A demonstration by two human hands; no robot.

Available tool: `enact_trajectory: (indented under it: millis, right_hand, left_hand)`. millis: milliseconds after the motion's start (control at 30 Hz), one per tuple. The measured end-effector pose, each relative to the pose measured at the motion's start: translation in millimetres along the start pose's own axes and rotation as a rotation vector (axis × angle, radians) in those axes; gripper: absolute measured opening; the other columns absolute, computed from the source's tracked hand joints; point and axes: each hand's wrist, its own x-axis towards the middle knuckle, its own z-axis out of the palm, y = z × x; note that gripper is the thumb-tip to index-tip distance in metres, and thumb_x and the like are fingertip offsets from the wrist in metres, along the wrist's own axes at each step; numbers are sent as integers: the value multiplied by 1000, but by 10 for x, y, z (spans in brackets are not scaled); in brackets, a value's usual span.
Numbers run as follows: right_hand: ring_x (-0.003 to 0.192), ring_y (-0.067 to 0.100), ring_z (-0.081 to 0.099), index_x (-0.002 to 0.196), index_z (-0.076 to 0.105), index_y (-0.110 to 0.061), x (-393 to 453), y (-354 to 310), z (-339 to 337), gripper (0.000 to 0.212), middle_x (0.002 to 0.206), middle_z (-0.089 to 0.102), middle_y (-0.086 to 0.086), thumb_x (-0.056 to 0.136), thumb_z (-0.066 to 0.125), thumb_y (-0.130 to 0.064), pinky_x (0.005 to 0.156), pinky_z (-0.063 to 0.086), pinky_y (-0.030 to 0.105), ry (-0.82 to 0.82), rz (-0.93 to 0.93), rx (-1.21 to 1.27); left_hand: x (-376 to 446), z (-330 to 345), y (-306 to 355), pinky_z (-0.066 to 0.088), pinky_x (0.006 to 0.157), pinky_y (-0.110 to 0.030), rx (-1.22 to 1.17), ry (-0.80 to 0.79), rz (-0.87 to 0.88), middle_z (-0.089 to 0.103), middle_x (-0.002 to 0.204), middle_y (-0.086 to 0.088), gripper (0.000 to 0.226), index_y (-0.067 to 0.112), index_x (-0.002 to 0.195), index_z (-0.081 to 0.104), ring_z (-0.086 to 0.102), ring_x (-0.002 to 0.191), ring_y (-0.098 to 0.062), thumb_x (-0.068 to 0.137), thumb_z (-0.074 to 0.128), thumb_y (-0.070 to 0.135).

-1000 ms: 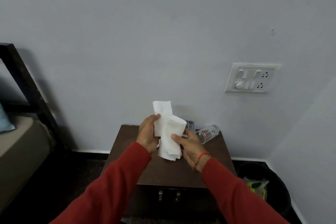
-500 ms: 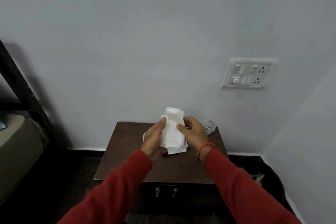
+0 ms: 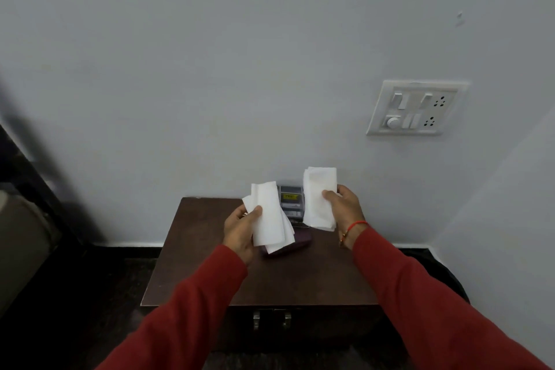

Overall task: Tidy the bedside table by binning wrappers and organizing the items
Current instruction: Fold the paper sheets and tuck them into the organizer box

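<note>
My left hand point(image 3: 240, 230) pinches 1 white tissue point(image 3: 268, 215); my right hand point(image 3: 345, 209) pinches another point(image 3: 319, 198), both held above the counter point(image 3: 210, 264). Judgement: neither is binned or stacked. A purple case point(image 3: 297, 242) and small box point(image 3: 290, 201) await organizing.

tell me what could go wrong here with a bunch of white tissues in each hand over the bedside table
1. The left hand pinches its white paper tissues with the thumb alone on top; the loose lower sheets could slip onto the dark purple case beneath.
2. The right hand holds its white tissue bunch right beside the small grey box with the yellow label at the wall, so a careless sweep might knock it.
3. With both hands full, nothing else on the dark brown wooden bedside table can be picked up.
</note>
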Motion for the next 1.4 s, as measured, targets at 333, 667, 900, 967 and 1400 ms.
enact_trajectory:
  millis: [333, 667, 900, 967, 1400]
  right_hand:
    - [92, 34, 65, 91, 70, -1, 610, 219, -7, 23, 93, 71, 18, 91, 61, -22, 77, 48, 35, 43, -113, -610]
    - [106, 33, 62, 114, 65, -14, 1007, 338, 200, 28, 119, 64, 16, 87, 63, -21, 83, 47, 31, 27, -73, -767]
    - [98, 38, 61, 115, 46, -23, 1100, 356, 265, 30, 113, 57, 14, 86, 52, -21, 74, 40, 35, -92, -109, -1099]
    - [99, 38, 61, 111, 50, -24, 1123, 343, 272, 25, 113, 59, 14, 86, 51, -24, 76, 42, 37, -98, -141, -1159]
    - [103, 32, 62, 110, 61, -33, 1189, 193, 306, 27, 124, 59, 6, 85, 53, -30, 85, 47, 39, -247, -234, -1325]
  left_hand:
    - [393, 22, -160, 57, 74, -42, -20, -8, -36, 69, 102, -9, 28, 6, 123, 59, 66, 85, -24, 95, 60, 4]
    - [622, -52, -281, 47, 102, -54, 22, 25, -46, 64, 122, -17, 32, -1, 127, 56, 59, 105, -29, 95, 59, 4]
    - [648, -88, -321, 53, 78, -38, 33, 16, -58, 68, 113, -11, 27, 4, 122, 62, 61, 98, -27, 95, 59, 5]
    - [659, -90, -325, 54, 76, -37, 40, 10, -64, 70, 110, -9, 26, 6, 120, 63, 63, 95, -26, 95, 60, 6]
    - [639, 13, -389, 54, 80, -38, 72, -14, -89, 68, 123, -17, 30, 5, 124, 62, 63, 102, -29, 95, 60, 6]
